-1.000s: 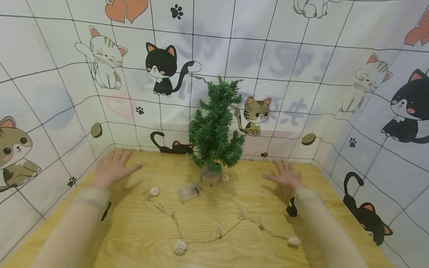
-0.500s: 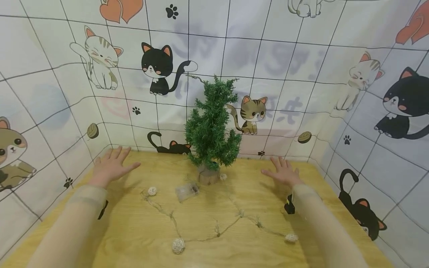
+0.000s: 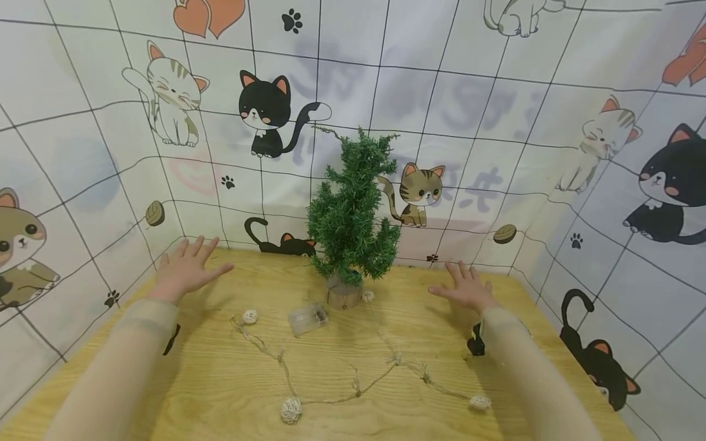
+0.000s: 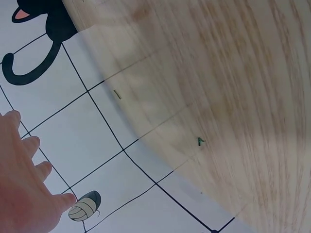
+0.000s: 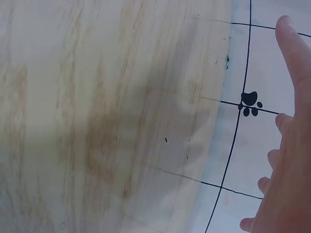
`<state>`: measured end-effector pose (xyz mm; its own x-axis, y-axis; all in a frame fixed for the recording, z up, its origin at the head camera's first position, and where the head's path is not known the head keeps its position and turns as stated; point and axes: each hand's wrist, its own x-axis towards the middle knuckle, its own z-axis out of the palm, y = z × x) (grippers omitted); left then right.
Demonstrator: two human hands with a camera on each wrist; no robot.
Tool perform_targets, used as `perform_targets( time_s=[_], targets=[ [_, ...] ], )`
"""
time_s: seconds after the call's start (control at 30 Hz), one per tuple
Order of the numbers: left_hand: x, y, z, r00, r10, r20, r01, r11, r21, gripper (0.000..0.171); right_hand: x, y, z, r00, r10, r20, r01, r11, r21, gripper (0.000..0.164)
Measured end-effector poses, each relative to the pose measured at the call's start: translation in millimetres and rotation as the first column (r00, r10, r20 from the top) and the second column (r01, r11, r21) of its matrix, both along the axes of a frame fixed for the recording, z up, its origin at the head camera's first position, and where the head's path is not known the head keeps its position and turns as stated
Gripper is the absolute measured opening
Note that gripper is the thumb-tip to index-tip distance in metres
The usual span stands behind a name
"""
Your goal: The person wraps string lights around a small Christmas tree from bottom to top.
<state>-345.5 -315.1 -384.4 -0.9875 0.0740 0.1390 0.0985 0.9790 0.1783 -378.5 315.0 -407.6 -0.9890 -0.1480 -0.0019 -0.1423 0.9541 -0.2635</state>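
Tree (image 3: 353,214) green, base (image 3: 344,295) grey-brown. Balls (image 3: 291,410) white, string (image 3: 357,392) tan. Table (image 3: 231,380) yellow-brown, wood-grained. Wall cloth (image 3: 350,37) white with black grid lines; printed cats (image 3: 265,101), some black-and-white, some brown-striped; hearts (image 3: 191,17) orange-red. Sleeves (image 3: 118,361) cream.

"How did the tree (image 3: 353,214) stand?"
"Upright on its round wooden base (image 3: 344,293), green and bushy, toward the back of the desk (image 3: 413,416)."
"And the box (image 3: 306,320)?"
"Clear, it lay flat just in front of the base, to its left."
"The string (image 3: 358,392)?"
"Thin, it zigzagged loosely in front; three white balls (image 3: 290,410) lay along it, a fourth just beside the base."
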Motion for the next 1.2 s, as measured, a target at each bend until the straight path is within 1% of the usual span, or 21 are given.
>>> perform_targets(
  time_s=[0.07,0.23,0.33,0.5,0.57,0.63,0.77,0.87,0.97,1.07,1.2],
  targets=[
    [-1.2,1,2.2,1.000,-0.002,0.006,0.002,1.000,0.004,0.098,-0.1,1,-1.4,1.000,0.000,-0.005,0.000,1.000,-0.003,0.104],
    [-2.8,3,5.0,1.000,-0.005,0.011,0.004,1.000,0.019,0.099,-1.5,5,-11.7,1.000,0.009,-0.012,-0.009,1.000,-0.006,0.105],
    [-3.6,2,2.7,1.000,-0.006,0.015,0.006,1.000,0.021,0.098,-0.1,7,-18.4,1.000,0.015,-0.011,-0.015,1.000,-0.023,0.104],
    [-3.6,1,-5.7,0.999,-0.008,0.044,0.007,1.000,0.020,0.098,3.2,8,-28.6,1.000,0.022,0.000,-0.022,0.999,-0.025,0.103],
    [-3.9,0,-7.6,0.999,-0.010,0.048,0.009,1.000,0.026,0.098,5.1,6,-29.7,0.999,0.033,-0.006,-0.033,0.999,-0.017,0.103],
    [-4.2,1,-6.8,0.999,-0.010,0.045,0.008,1.000,0.028,0.097,6.6,3,-28.5,0.999,0.049,-0.021,-0.050,0.999,-0.012,0.103],
    [-2.2,2,0.1,0.999,-0.019,0.049,0.018,0.999,0.029,0.094,8.7,-7,-23.9,0.996,0.091,-0.022,-0.092,0.996,-0.018,0.100],
    [2.2,7,5.3,0.998,-0.046,0.043,0.046,0.999,-0.007,0.094,13.9,-17,-19.7,0.990,0.139,-0.004,-0.139,0.990,-0.041,0.098],
    [8.6,16,6.9,0.995,-0.095,0.012,0.096,0.995,-0.032,0.093,24.0,-29,-14.6,0.979,0.205,-0.002,-0.205,0.977,-0.061,0.095],
    [17.0,27,5.4,0.990,-0.138,-0.008,0.137,0.990,-0.045,0.091,36.6,-41,-11.4,0.961,0.277,-0.014,-0.277,0.957,-0.082,0.092],
    [30.5,49,4.0,0.980,-0.198,-0.033,0.196,0.978,-0.068,0.088,54.6,-54,-9.1,0.932,0.363,-0.010,-0.361,0.924,-0.129,0.088]
  ],
)
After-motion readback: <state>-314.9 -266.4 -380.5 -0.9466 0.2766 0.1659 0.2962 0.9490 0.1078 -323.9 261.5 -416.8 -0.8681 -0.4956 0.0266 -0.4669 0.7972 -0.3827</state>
